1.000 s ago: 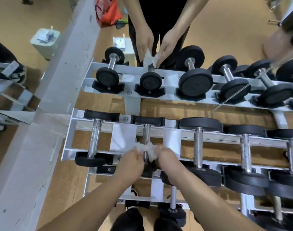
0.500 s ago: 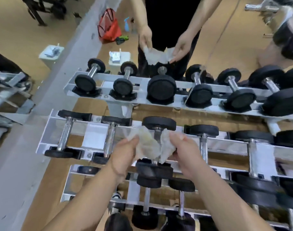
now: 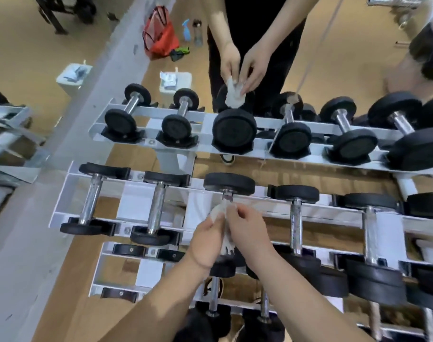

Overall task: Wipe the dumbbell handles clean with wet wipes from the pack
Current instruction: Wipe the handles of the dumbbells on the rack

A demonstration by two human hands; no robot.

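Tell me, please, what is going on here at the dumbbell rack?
A person is cleaning dumbbells on a white rack. Both hands are at the third dumbbell from the left in the upper row: the left hand and the right hand hold a wet wipe against its chrome handle. The neighbouring dumbbells sit in their cradles untouched. What seems to be a mirror behind the rack shows the same scene.

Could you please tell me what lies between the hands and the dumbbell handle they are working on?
A crumpled white wet wipe, wrapped round the dumbbell handle; the left hand and right hand both grip it. The head view shows this.
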